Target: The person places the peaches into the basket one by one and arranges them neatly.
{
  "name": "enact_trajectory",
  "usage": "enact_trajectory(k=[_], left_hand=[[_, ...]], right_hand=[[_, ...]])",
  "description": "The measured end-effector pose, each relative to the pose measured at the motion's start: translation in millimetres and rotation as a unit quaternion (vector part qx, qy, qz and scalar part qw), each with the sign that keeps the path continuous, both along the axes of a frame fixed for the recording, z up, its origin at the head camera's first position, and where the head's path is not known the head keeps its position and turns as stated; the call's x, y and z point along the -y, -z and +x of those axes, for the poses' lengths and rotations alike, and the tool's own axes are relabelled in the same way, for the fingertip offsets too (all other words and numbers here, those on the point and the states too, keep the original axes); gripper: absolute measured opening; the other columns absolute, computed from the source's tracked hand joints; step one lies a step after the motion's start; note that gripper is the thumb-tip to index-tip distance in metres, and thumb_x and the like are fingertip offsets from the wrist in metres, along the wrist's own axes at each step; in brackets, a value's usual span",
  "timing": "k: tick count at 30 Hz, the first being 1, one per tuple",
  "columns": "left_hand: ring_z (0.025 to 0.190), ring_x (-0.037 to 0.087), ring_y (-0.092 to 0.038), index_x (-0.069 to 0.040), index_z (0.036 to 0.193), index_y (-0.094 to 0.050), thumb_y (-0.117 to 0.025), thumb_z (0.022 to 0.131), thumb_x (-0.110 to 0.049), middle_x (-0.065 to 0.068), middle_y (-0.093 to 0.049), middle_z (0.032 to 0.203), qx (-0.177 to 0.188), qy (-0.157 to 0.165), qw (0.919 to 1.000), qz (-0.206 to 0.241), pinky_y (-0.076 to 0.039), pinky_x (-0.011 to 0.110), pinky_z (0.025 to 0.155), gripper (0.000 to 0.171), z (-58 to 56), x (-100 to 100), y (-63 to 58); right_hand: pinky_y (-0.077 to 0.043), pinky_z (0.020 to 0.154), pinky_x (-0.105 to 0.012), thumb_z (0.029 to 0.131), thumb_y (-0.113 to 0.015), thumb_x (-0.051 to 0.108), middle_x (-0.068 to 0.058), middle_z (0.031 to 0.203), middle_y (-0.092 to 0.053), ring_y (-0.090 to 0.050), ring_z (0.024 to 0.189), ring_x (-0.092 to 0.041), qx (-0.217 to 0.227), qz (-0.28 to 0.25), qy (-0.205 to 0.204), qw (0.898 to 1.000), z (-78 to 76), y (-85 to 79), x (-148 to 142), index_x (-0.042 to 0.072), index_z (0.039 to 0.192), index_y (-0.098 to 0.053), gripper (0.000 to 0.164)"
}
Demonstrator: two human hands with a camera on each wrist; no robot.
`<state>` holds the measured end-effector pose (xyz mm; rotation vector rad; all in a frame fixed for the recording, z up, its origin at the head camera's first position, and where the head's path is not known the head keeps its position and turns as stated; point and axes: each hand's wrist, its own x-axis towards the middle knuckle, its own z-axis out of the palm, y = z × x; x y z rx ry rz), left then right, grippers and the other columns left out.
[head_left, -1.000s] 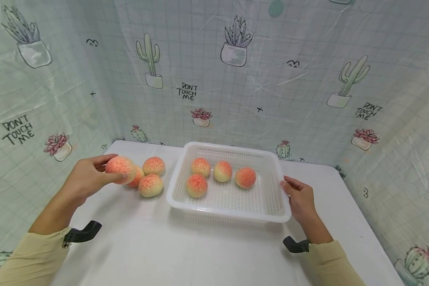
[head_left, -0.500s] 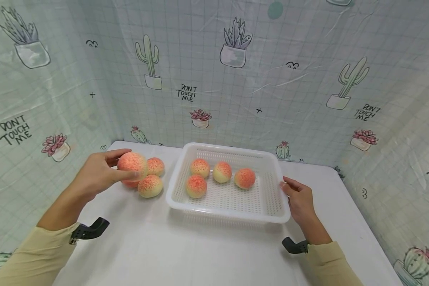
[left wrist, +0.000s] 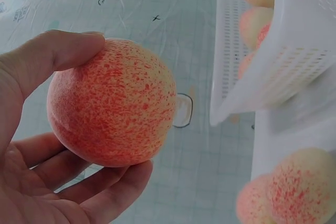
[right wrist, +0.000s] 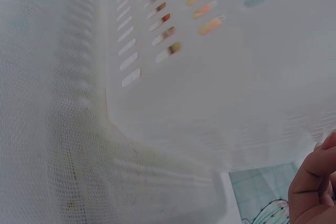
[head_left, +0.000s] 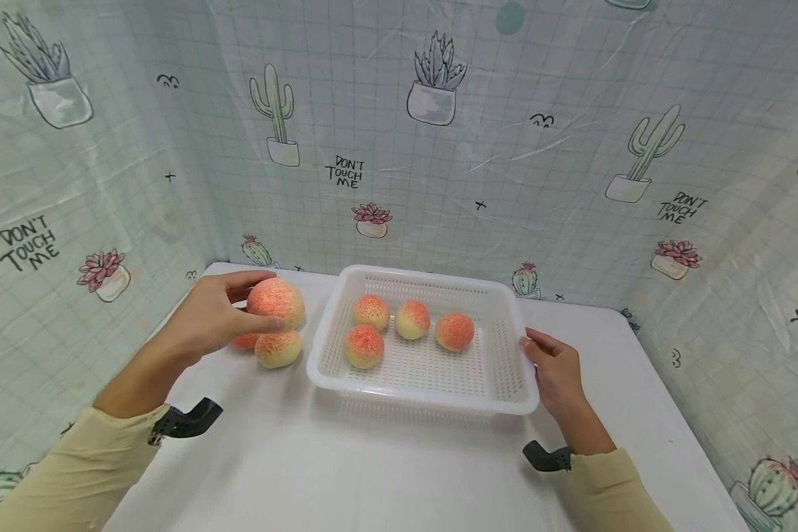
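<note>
Two yellowish sleeves [head_left: 83, 465] are showing at the near edge, and each wrist is wearing a black mount [head_left: 193, 419]. Past them a white table [head_left: 372, 473] is spreading back. The right hand [head_left: 557, 373] is gripping the right rim of a white basket [head_left: 432, 375] with thumb and fingers; in the right wrist view only part of that hand is showing, its fingers bending beside the slotted wall. The left hand [head_left: 206, 314] is grasping a peach [head_left: 275, 301], its thumb pressing the near side and its fingers curling round the far side. This peach is hanging above the left part of the table, left of the basket and apart from it, and red speckles are covering most of its skin. Below it a second peach [head_left: 278, 351] is resting on the table, and beside that a redder peach [head_left: 242, 342] is lying partly hidden by the hand. The basket is holding four peaches [head_left: 412, 319]: three are forming a row across its far half, and the fourth is lying just in front of the leftmost. Farthest off, a sheet [head_left: 399, 162] is hanging, carrying a pale grid and potted cacti.
</note>
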<state>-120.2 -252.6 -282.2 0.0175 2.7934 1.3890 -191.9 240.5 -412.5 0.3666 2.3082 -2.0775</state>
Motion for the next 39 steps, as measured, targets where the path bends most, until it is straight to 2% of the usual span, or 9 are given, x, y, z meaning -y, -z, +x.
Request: enact_trajectory(k=[5,16,31,39], left_hand=[[0.125,0.034,-0.065,-0.013,0.152,-0.053,-0.093,0.079,-0.032,0.016,-0.064,0.143,-0.001,0.011,0.9999,-0.001,-0.06,0.024,0.086,0.085,-3.5,-10,-1.3],[0.13,0.033,-0.063,-0.016,0.148,-0.057,-0.096,0.072,-0.04,0.011,-0.065,0.142,0.004,0.038,0.9992,-0.006,-0.062,0.042,0.097,0.089,-11.3,-28,-0.1],[0.13,0.034,-0.063,-0.015,0.145,-0.058,-0.097,0.072,-0.032,0.009,-0.064,0.141,0.007,0.085,0.9963,0.014,-0.062,0.045,0.098,0.085,-21.6,-56,-0.1],[0.13,0.029,-0.063,-0.015,0.144,-0.06,-0.096,0.072,-0.028,0.009,-0.066,0.139,0.009,0.107,0.9939,0.023,-0.064,0.038,0.094,0.081,-26.4,-69,-0.8]], right_hand=[[-0.062,0.082,-0.016,0.105,-0.063,0.023,0.005,0.121,-0.063,-0.068,0.094,0.001,-0.001,-0.002,0.002,1.0,0.3,-0.6,1,0.004,0.15,-0.053,0.05],[-0.062,0.081,-0.016,0.106,-0.062,0.021,0.002,0.125,-0.061,-0.067,0.096,-0.001,0.004,0.0,0.009,1.0,-0.9,2.4,1,0.005,0.15,-0.054,0.048],[-0.061,0.082,-0.015,0.105,-0.064,0.023,0.002,0.125,-0.061,-0.067,0.096,-0.002,0.006,-0.008,0.01,1.0,-0.4,0.5,1,0.005,0.15,-0.054,0.049],[-0.062,0.083,-0.016,0.106,-0.063,0.023,-0.003,0.13,-0.06,-0.067,0.097,-0.002,0.004,-0.003,0.01,1.0,0.2,1.2,1,0.005,0.15,-0.054,0.048]])
